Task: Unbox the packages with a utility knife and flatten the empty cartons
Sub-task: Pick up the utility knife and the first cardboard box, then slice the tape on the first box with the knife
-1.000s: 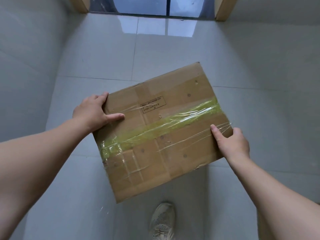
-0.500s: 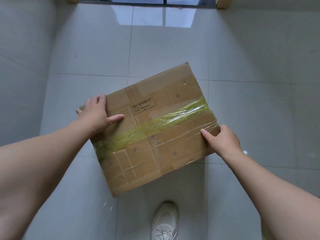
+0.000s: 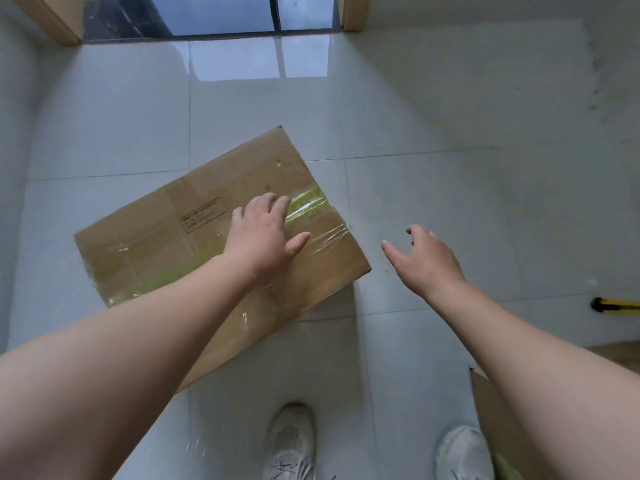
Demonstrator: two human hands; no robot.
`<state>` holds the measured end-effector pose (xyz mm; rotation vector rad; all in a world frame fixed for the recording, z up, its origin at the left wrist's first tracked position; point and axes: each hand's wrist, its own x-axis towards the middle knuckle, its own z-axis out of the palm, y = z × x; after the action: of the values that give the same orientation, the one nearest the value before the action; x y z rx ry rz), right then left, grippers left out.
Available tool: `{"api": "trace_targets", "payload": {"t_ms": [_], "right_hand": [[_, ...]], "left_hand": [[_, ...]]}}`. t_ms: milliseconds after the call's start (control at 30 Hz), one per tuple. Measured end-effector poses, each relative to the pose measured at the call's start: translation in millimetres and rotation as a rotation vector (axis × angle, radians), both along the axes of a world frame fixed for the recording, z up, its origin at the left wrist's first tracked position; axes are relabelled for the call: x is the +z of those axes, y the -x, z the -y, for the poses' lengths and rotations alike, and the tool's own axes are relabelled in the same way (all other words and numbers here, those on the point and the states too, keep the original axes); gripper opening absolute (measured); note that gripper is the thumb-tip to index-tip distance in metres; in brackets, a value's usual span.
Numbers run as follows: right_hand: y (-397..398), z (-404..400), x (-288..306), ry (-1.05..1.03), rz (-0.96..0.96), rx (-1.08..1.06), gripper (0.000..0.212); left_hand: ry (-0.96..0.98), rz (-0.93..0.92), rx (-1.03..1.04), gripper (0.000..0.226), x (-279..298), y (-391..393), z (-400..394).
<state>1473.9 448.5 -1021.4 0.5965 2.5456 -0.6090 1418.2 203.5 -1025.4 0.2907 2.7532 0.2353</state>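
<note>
Sealed box (image 3: pixel 194 237) lies flat on the tiled floor (image 3: pixel 433 202), yellow-green tape (image 3: pixel 304 202) intact. Left hand (image 3: pixel 263 237) rests on its top, fingers spread; right hand (image 3: pixel 426 261) hangs apart beside it, fingers loose, holding nothing. Knife (image 3: pixel 614 305) sits well off at the right edge. Risks: box skating on the glossy tile when cut, blade slipping toward the bracing hand. Printed label (image 3: pixel 201 214) too blurred to read.

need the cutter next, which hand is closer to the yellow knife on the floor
Right. The right hand is open above the floor, the yellow knife farther to its right; the left hand rests on the carton.
</note>
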Motion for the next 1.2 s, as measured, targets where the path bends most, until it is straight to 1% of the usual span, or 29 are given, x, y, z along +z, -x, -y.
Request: {"api": "trace_targets", "payload": {"t_ms": [200, 367, 433, 533, 600, 733, 833, 900, 1000, 1133, 1200], "right_hand": [[-14, -82, -10, -0.028, -0.054, -0.047, 0.063], [-26, -177, -20, -0.120, -0.108, -0.113, 0.063], [-32, -217, -27, -0.166, -0.103, -0.154, 0.064], [-50, -275, -44, -0.231, -0.070, -0.253, 0.065], [-59, -306, -59, -0.257, -0.019, -0.334, 0.067], [-65, -360, -100, -0.249, 0.181, -0.457, 0.073], [-69, -397, -123, -0.279, 0.260, -0.498, 0.060], [-74, -412, -130, -0.328, 0.326, -0.482, 0.054], [-86, -427, -143, -0.352, 0.419, -0.453, 0.054], [-90, -455, -196, -0.353, 0.608, -0.469, 0.070], [-90, -463, -230, -0.364, 0.690, -0.537, 0.073]], "left_hand": [[-0.128, -0.025, -0.192, 0.061, -9, -32, -125], [-0.182, -0.016, -0.283, 0.058, -31, -24, -226], [-0.197, -0.021, -0.317, 0.058, -38, -25, -258], [-0.205, -0.027, -0.422, 0.058, -49, -34, -299], [-0.213, -0.048, -0.505, 0.057, -57, -36, -327], [-0.224, -0.093, -0.613, 0.057, -78, -35, -388], [-0.258, -0.121, -0.676, 0.056, -94, -38, -420], [-0.287, -0.125, -0.691, 0.057, -101, -41, -426], [-0.310, -0.097, -0.674, 0.058, -107, -43, -418], [-0.281, -0.078, -0.660, 0.059, -117, -43, -405], [-0.266, -0.070, -0.658, 0.059, -125, -43, -407]]}}
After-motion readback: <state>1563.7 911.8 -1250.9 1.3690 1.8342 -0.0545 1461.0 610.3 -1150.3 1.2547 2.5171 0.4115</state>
